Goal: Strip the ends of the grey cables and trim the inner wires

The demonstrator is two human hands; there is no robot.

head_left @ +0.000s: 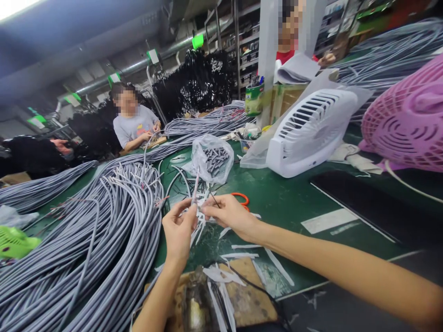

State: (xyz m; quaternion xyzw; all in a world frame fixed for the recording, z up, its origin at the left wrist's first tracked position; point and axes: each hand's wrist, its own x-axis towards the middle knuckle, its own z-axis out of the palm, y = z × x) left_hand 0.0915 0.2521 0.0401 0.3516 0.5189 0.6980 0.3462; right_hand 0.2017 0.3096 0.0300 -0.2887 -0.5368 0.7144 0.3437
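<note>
My left hand point(179, 230) pinches the end of a grey cable point(195, 186) that rises between my two hands above the green table point(287, 198). My right hand point(228, 213) meets it from the right, its fingers pinched on a small dark piece point(213, 199) at the cable's tip. A clear plastic bag point(212, 159) of small dark tubes lies just beyond my hands. Orange-handled scissors point(241, 198) rest on the table behind my right hand.
A large bundle of grey cables point(104, 240) covers the table's left half. A white fan point(308, 131) and a pink fan point(404, 115) stand at the right. White paper strips point(238, 255) litter the near edge. Two people sit across the table.
</note>
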